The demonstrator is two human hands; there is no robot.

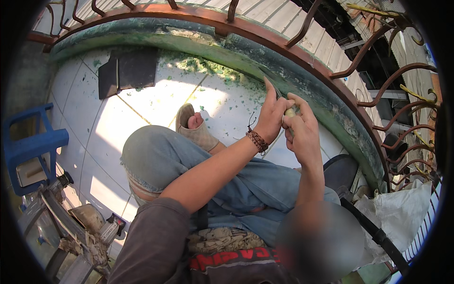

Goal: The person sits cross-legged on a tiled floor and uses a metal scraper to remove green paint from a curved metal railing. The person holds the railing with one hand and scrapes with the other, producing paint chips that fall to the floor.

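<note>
My right hand (303, 130) is closed round the pale, yellowish handle of a scraper (290, 112), with the thumb up along its side. Beside it my left hand (269, 116), with a braided bracelet at the wrist, is on the front part of the same tool. Its index finger points along the thin blade, and the other fingers are curled and partly hidden. The blade lies against the inner face of a low curved wall (350, 120), whose green paint is worn and patchy. Green paint flakes (215, 71) are scattered on the tiles along its foot.
A rusty red railing (189, 14) with curled bars tops the wall. Dark flat sheets (137, 68) lie on the white tiled floor (75, 94). At left stand a blue plastic stool (38, 137) and a dirty frame (61, 213). A white sack (402, 213) lies at right.
</note>
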